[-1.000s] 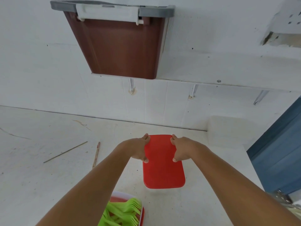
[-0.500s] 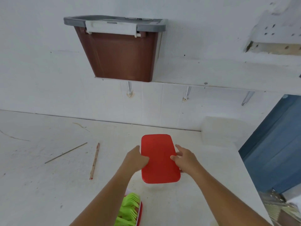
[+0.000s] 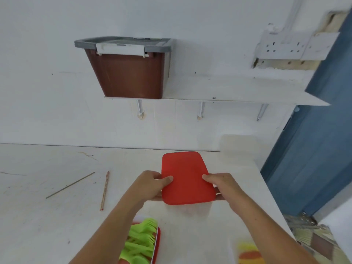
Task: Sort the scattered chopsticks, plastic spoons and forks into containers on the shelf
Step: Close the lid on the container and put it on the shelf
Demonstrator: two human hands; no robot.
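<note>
Red-lidded container (image 3: 187,178) held above the white table (image 3: 38,216), left hand (image 3: 150,185) and right hand (image 3: 223,186) clamped on its sides, green plastic forks (image 3: 141,242) in a container below, brown bin (image 3: 127,73) on shelf (image 3: 238,90)

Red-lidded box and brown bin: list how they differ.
The red-lidded box is flat and small; the brown bin is deep and larger. The left hand and right hand grip the box; the bin stands on the shelf. The box's lid is red, the bin's grey. Both have lids.

Red lid (image 3: 187,178) smooth matt plastic; forks (image 3: 140,242) glossy green plastic; chopstick (image 3: 104,190) wood.
</note>
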